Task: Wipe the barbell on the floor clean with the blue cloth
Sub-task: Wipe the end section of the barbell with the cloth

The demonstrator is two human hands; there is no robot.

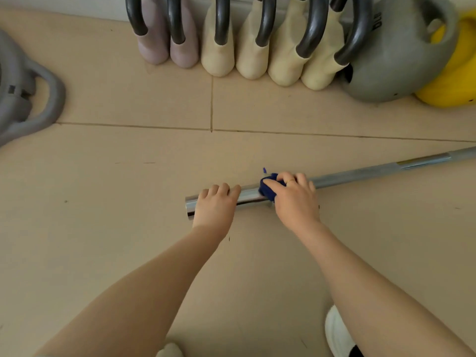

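A chrome barbell point(360, 173) lies on the beige floor, running from the centre out past the right edge. My left hand point(215, 206) rests over its thick end sleeve, fingers curled across the top. Just to the right, my right hand point(293, 197) presses a bunched dark blue cloth point(268, 190) onto the bar where the sleeve meets the thinner shaft. Most of the cloth is hidden under my fingers.
Several soft kettlebells with dark handles point(244, 42) line the far wall, with a grey kettlebell point(399, 55) and a yellow one point(453, 81) at the right. Another grey kettlebell point(23, 99) lies at the left edge. A white shoe point(337, 333) shows at the bottom.
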